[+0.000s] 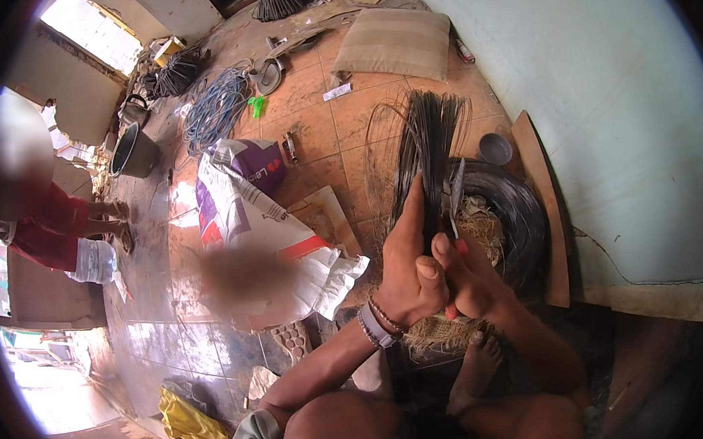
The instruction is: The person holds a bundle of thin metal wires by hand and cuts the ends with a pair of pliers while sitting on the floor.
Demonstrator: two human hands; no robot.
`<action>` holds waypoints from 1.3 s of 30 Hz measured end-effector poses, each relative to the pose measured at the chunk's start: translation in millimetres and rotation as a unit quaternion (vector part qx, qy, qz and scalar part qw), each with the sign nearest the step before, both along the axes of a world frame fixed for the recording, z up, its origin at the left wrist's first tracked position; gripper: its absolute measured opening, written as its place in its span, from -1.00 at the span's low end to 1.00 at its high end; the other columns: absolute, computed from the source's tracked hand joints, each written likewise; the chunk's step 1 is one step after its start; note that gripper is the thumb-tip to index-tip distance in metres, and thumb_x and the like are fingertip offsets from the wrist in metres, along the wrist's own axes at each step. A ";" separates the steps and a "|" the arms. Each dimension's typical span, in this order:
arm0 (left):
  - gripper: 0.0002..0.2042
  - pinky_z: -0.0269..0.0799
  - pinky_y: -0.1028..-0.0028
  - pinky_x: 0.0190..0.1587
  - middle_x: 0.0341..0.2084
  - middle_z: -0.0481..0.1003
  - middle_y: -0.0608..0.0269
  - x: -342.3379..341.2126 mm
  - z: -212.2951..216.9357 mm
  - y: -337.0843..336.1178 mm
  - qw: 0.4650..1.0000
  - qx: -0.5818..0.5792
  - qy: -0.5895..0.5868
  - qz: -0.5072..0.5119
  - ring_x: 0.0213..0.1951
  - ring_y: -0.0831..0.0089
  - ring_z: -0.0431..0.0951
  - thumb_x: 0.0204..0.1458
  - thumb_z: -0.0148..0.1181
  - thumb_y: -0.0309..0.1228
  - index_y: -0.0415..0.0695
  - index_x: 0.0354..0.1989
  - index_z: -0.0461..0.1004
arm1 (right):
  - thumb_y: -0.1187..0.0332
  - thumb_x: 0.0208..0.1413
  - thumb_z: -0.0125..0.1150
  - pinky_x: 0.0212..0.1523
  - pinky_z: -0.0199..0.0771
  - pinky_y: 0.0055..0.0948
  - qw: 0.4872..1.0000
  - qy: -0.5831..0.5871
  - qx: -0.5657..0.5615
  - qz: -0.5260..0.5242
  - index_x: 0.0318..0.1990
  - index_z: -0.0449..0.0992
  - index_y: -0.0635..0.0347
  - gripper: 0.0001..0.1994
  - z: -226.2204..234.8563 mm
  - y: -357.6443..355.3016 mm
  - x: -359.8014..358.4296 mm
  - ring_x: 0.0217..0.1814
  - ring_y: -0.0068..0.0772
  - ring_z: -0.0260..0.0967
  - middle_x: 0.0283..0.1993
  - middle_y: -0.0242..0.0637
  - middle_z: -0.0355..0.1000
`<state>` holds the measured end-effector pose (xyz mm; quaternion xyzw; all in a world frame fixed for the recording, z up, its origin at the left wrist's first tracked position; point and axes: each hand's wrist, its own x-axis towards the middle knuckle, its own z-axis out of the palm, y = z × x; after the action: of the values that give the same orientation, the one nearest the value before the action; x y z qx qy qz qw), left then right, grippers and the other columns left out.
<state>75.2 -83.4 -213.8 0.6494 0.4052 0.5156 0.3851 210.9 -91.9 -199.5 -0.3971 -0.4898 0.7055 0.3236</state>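
Note:
My left hand (409, 274), with a watch and bead bracelets on the wrist, is closed round a bundle of thin dark wires (434, 126). The wires fan out loosely beyond its fingers, some bending off to the left. Close against it, my right hand (472, 286) grips shears (457, 190) with red handles. The grey blades point away from me along the bundle's right side; whether they touch the wires I cannot tell. To the right, a thick coil of black wire (526, 213) lies on the floor around crumpled sacking.
A printed white and purple sack (239, 166) lies left of my hands. Farther off are a striped cushion (393, 41), a tangle of blue cord (217, 107) and a dark bucket (134, 152). A pale wall (619, 123) borders the right; another person (50, 226) stands at left.

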 end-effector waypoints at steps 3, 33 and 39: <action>0.05 0.21 0.30 0.28 0.25 0.29 -0.22 0.3 -0.5 -0.8 1.000 -0.008 -0.005 -0.003 0.28 0.18 0.30 0.16 -0.49 0.40 -0.52 0.38 0.00 | -0.25 0.27 -0.05 -0.74 0.32 -0.54 1.000 -0.001 0.004 -0.009 0.10 0.29 0.33 -0.31 -3.1 -2.5 -2.2 -0.67 -0.54 0.37 -0.40 -0.25 0.43; -0.55 -0.05 0.64 -0.72 -0.71 0.24 0.48 -91.8 121.1 26.0 0.984 -0.087 0.019 0.155 -0.76 0.73 0.13 0.31 0.00 -0.24 -0.42 0.16 0.32 | 0.09 0.23 0.12 0.39 0.13 -0.16 0.804 -0.562 -0.146 -0.126 0.24 0.27 0.42 -0.40 -201.2 -241.7 107.2 0.36 -0.07 0.24 0.24 0.06 0.36; -0.65 0.01 0.59 -0.70 -0.71 0.21 0.47 -112.8 129.7 9.7 0.971 -0.221 -0.036 0.084 -0.73 0.66 0.16 0.34 -0.07 -0.25 -0.29 0.09 0.35 | -0.24 -0.09 0.43 0.47 -0.03 -0.04 0.967 -0.046 0.119 -0.222 0.47 -0.17 0.31 0.19 -36.2 -81.3 148.3 0.54 -0.02 -0.04 0.45 0.14 0.05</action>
<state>-37.6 -73.7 -84.0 0.4924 0.5481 0.4673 0.4886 359.2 -173.2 -235.6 -0.4867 -0.4840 0.5337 0.4940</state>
